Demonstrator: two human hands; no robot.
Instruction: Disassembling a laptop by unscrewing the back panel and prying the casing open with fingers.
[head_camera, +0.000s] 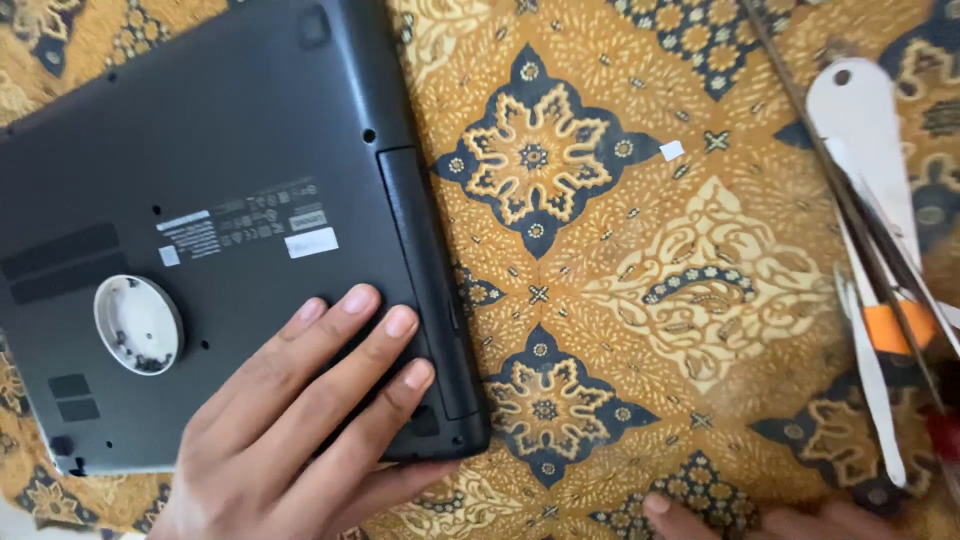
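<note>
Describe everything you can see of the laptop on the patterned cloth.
The laptop lies upside down, its matte dark grey plastic base facing up, angled across a gold and blue patterned cloth. Vent slots, screw holes, stickers and a long battery strip show. A small round white dish holding tiny screws sits on it. The left hand presses flat near its corner.

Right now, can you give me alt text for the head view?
A left hand presses flat on an upturned dark grey laptop on a gold patterned cloth. A small white round dish sits on it; right fingertips show below.

laptop (230, 210): 1 | screw dish (138, 324): 1 | hands: 2 | white tools (860, 130): maybe 3
</note>
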